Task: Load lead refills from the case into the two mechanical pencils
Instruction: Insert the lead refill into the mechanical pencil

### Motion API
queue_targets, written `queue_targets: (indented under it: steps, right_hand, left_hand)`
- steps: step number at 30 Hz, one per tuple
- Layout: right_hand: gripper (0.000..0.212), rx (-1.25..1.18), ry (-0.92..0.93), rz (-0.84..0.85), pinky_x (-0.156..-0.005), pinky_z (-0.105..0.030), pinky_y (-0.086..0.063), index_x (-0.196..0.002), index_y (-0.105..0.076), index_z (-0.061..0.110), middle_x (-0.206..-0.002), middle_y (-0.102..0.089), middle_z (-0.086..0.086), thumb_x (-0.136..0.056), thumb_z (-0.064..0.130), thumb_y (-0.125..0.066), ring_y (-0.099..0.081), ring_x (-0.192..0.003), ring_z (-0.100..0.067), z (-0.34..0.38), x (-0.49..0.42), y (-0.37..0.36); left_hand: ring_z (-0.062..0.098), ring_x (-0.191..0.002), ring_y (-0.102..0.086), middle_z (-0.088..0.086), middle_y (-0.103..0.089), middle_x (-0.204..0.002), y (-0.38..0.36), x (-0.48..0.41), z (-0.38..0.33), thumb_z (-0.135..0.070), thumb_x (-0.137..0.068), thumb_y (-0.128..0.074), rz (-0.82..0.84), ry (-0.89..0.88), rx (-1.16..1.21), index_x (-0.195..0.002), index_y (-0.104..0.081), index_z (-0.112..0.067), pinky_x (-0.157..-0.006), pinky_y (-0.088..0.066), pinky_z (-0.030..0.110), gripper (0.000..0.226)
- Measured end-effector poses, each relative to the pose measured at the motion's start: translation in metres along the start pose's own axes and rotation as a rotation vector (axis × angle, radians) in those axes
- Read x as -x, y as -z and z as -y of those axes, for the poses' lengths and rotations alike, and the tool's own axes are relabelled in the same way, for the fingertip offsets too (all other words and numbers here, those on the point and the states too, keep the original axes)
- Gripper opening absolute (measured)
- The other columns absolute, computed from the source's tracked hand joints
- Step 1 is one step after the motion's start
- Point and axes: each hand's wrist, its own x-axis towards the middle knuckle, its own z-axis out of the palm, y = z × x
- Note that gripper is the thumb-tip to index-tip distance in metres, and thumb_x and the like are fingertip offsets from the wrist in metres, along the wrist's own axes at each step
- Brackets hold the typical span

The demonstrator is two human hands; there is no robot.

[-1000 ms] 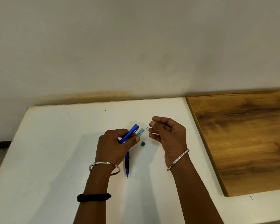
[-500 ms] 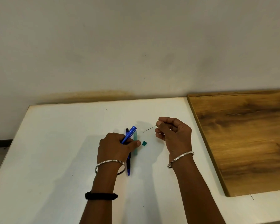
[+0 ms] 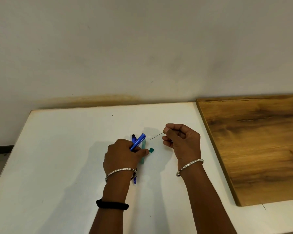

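Observation:
My left hand (image 3: 123, 156) grips a blue mechanical pencil (image 3: 139, 141), its top end slanting up to the right. Under that hand a second blue pencil (image 3: 134, 180) lies on the white table (image 3: 57, 157), its tip pointing toward me and its dark cap end (image 3: 133, 136) showing beyond my fingers. The teal lead case (image 3: 143, 146) lies flat by my left thumb, and its small teal cap (image 3: 151, 150) sits just to the right. My right hand (image 3: 181, 141) pinches a thin lead refill (image 3: 156, 136) that points down-left toward the held pencil's top.
A brown wooden board (image 3: 254, 146) lies on the table's right side, its left edge close to my right hand. A pale wall (image 3: 142, 48) stands behind the table. The table's left edge runs diagonally at far left.
My right hand has drawn the lead out of the case and moved right. My left hand has lowered to the table, and the case now lies flat there.

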Motion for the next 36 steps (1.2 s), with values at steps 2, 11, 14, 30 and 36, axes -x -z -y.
queue_targets:
  steps: [2,11,14,30,36]
  right_hand:
    - [0.012,0.0,0.009,-0.004,-0.06,-0.028,-0.059,-0.084,-0.073,0.017,-0.08,-0.074,-0.009,-0.081,0.005,-0.073,-0.071,-0.065,-0.022,0.001,0.0,0.0]
    - [0.012,-0.224,0.23,-0.116,-0.063,-0.027,-0.059,-0.093,-0.072,0.01,-0.08,-0.073,-0.007,-0.083,0.003,-0.072,-0.07,-0.069,-0.021,0.014,0.001,0.002]
    - [0.013,-0.274,0.259,-0.096,-0.065,-0.028,-0.06,-0.093,-0.072,0.01,-0.079,-0.073,-0.004,-0.083,0.002,-0.071,-0.071,-0.071,-0.021,0.016,0.002,0.001]
    - [0.015,-0.217,0.31,0.0,-0.065,-0.028,-0.06,-0.091,-0.072,0.015,-0.08,-0.073,-0.007,-0.083,0.003,-0.07,-0.073,-0.073,-0.024,0.016,0.005,0.0]
    - [0.014,-0.206,0.302,0.023,-0.065,-0.029,-0.06,-0.092,-0.072,0.012,-0.081,-0.073,-0.011,-0.083,0.002,-0.07,-0.072,-0.073,-0.026,0.016,0.005,-0.001]
  left_hand:
    - [0.018,-0.059,-0.06,0.0,-0.067,-0.064,0.001,0.001,-0.001,-0.056,-0.062,-0.078,-0.007,-0.013,0.021,-0.073,-0.073,-0.021,-0.059,-0.048,0.026,0.036]
    - [0.011,-0.064,-0.062,-0.008,-0.07,-0.072,0.002,0.003,-0.01,-0.066,-0.076,-0.048,-0.099,-0.257,0.253,-0.104,-0.071,-0.031,-0.063,-0.048,0.02,0.05]
    - [0.01,-0.071,-0.063,-0.009,-0.071,-0.08,0.001,0.004,-0.009,-0.055,-0.081,-0.056,-0.07,-0.304,0.263,-0.107,-0.071,-0.032,-0.068,-0.049,0.021,0.038]
    - [-0.004,-0.091,-0.06,-0.017,-0.068,-0.096,0.001,-0.001,-0.007,-0.035,-0.081,-0.068,-0.062,-0.326,0.404,-0.101,-0.069,-0.036,-0.082,-0.045,0.014,0.02]
    - [0.006,-0.094,-0.062,-0.011,-0.071,-0.102,0.0,0.0,-0.009,-0.034,-0.081,-0.068,-0.055,-0.327,0.387,-0.105,-0.072,-0.029,-0.087,-0.047,0.02,0.025]
